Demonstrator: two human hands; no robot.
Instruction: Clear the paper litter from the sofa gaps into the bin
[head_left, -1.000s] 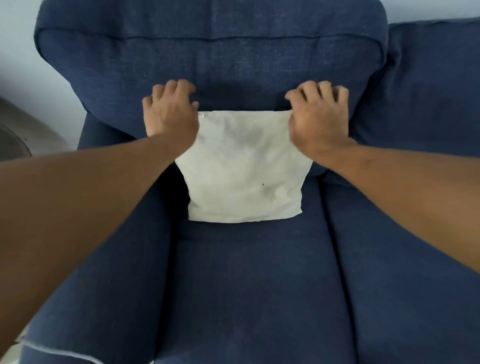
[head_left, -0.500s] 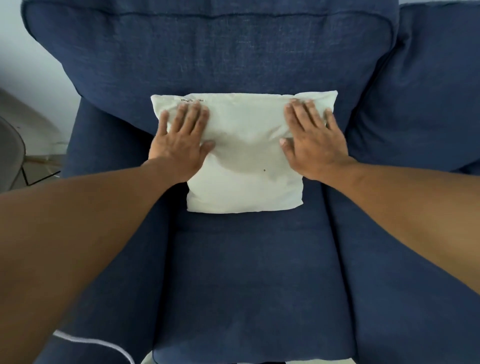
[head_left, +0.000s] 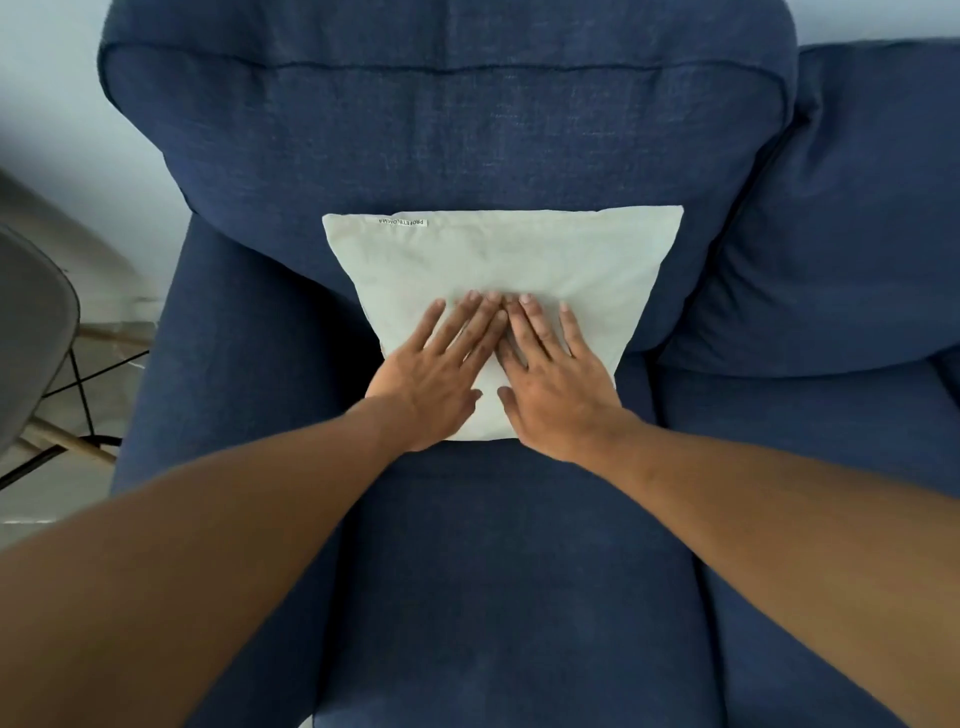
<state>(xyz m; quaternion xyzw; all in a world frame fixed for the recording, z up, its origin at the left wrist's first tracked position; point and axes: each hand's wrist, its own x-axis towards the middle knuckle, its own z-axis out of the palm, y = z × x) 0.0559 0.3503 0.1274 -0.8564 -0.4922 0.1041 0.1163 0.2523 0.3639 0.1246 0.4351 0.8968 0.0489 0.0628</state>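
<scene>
No bin or paper litter shows up in the head view, just the blue sofa (head_left: 467, 571) with a cream cushion (head_left: 498, 254) leaning on its backrest. Left hand (head_left: 434, 387) and right hand (head_left: 553, 387) both lie flat and spread on the cushion, fingertips touching in the middle, gripping nothing.

Both forearms bare, no sleeves in view; left hand (head_left: 434, 387), right hand (head_left: 558, 392) seemingly without rings.
</scene>
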